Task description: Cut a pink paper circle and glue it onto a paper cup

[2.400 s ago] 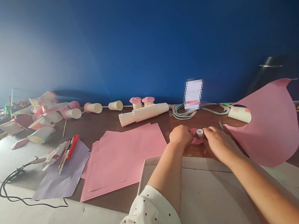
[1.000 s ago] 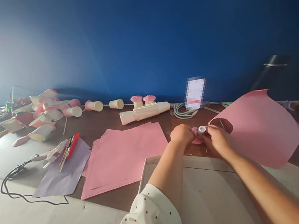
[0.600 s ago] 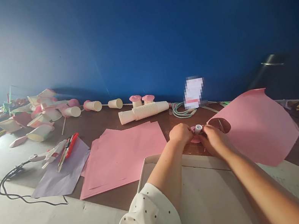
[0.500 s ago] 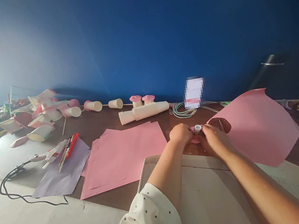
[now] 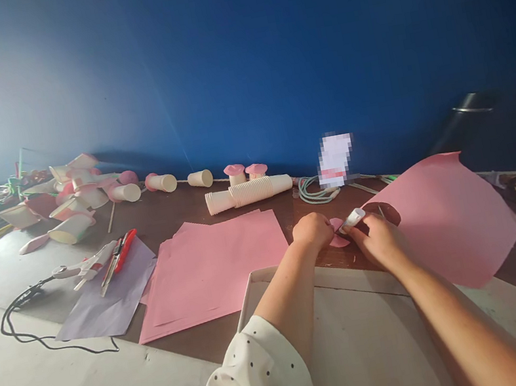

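Note:
On the brown table, my left hand point(image 5: 313, 232) is closed at the left edge of a small, round pink paper piece point(image 5: 339, 241). My right hand point(image 5: 379, 237) grips a white glue stick point(image 5: 354, 218), tilted with its upper end to the right and its lower end at the paper. My fingers partly cover the piece. Just right of my right hand lies a big pink sheet point(image 5: 458, 224) with a hole cut in it. A pair of scissors seems to show at the hole, but only in part.
Pink sheets point(image 5: 221, 266) lie stacked on the left. Beyond them, a red box cutter point(image 5: 119, 257) and a corded glue gun point(image 5: 85, 264) rest on grey paper point(image 5: 108, 306). Nested paper cups point(image 5: 252, 192) and two pink-topped cups point(image 5: 257, 170) line the blue wall point(image 5: 234, 57).
My right hand has shifted slightly right, and the glue stick has gone from nearly upright to leaning right. More of the pink piece shows. My left hand stays in place.

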`<action>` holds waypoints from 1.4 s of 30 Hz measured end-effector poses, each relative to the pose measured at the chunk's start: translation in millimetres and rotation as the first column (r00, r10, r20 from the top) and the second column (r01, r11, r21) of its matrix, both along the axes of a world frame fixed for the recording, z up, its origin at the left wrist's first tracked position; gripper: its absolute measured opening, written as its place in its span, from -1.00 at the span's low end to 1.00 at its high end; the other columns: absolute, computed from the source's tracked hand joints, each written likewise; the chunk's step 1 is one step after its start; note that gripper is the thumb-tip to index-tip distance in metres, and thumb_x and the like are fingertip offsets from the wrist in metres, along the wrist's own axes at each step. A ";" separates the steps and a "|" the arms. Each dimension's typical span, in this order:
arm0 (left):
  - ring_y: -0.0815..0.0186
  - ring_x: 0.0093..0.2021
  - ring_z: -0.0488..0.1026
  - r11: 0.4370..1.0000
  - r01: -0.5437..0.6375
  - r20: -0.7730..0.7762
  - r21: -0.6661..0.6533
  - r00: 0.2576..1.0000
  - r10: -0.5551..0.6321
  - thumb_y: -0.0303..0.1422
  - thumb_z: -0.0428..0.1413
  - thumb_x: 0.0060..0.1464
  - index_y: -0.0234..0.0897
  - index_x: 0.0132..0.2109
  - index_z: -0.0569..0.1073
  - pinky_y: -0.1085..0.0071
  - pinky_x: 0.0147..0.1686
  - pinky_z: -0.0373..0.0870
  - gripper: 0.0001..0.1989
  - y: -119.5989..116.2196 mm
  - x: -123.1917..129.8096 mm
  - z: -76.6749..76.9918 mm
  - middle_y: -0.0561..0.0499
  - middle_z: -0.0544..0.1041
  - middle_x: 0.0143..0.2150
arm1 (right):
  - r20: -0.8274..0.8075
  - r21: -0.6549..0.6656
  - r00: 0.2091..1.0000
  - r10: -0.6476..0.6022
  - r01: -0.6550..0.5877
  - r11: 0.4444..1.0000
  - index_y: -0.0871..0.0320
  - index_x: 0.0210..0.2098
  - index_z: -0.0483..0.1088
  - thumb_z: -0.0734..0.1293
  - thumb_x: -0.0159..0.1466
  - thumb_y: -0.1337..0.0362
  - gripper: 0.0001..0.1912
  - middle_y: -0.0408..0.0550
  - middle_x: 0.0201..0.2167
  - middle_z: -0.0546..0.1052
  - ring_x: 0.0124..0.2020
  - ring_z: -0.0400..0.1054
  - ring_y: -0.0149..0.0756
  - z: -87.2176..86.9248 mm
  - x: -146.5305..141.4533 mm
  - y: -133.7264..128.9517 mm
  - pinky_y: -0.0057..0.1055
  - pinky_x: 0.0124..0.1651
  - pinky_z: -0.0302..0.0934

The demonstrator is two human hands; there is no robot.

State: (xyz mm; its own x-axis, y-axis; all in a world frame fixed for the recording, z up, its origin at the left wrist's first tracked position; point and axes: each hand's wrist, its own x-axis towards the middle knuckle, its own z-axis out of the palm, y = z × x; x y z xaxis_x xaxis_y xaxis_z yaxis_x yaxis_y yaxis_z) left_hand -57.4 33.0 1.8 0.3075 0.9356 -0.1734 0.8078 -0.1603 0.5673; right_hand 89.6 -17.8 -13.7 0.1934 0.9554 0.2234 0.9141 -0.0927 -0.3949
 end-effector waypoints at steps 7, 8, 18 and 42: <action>0.22 -0.13 0.50 0.999 -0.024 0.004 -0.022 1.000 0.025 -0.31 0.12 0.00 -0.12 -0.17 0.60 0.43 -0.17 0.38 -0.76 -0.7 0.8 1.9 -0.02 0.60 -0.14 | -0.040 -0.107 0.995 0.087 -0.090 0.990 0.11 -0.14 0.46 0.26 0.24 0.10 -0.70 0.04 -0.20 0.54 -0.17 0.42 -0.11 5.0 -9.2 -3.0 -0.38 -0.29 0.15; 0.23 -0.13 0.50 0.999 -0.023 0.005 -0.022 1.000 0.023 -0.31 0.11 0.01 -0.12 -0.17 0.60 0.43 -0.17 0.38 -0.76 -1.4 0.8 2.9 -0.02 0.60 -0.14 | -0.029 -0.109 0.996 0.089 -0.092 0.990 0.11 -0.13 0.46 0.26 0.24 0.10 -0.70 0.03 -0.20 0.54 -0.17 0.42 -0.11 5.4 -10.0 -3.0 -0.38 -0.29 0.15; 0.22 -0.15 0.51 0.999 -0.023 0.020 -0.022 1.000 0.023 -0.31 0.09 0.04 -0.12 -0.19 0.60 0.42 -0.20 0.39 -0.77 -2.9 -0.4 3.5 -0.02 0.60 -0.18 | 0.134 -0.060 0.989 0.069 -0.062 0.996 0.15 -0.16 0.38 0.22 0.26 0.19 -0.77 0.08 -0.14 0.51 -0.11 0.39 -0.10 2.8 -12.3 -5.0 -0.38 -0.31 0.11; 0.21 -0.10 0.51 1.000 -0.022 0.004 -0.004 1.000 0.022 -0.29 0.09 0.03 -0.12 -0.16 0.60 0.42 -0.15 0.39 -0.75 -2.0 -0.1 2.7 -0.03 0.60 -0.12 | 0.110 -0.157 0.994 0.014 0.004 0.988 0.16 -0.12 0.39 0.19 0.27 0.04 -0.64 0.16 -0.07 0.50 -0.15 0.44 -0.06 7.1 -9.5 -5.1 -0.35 -0.35 0.14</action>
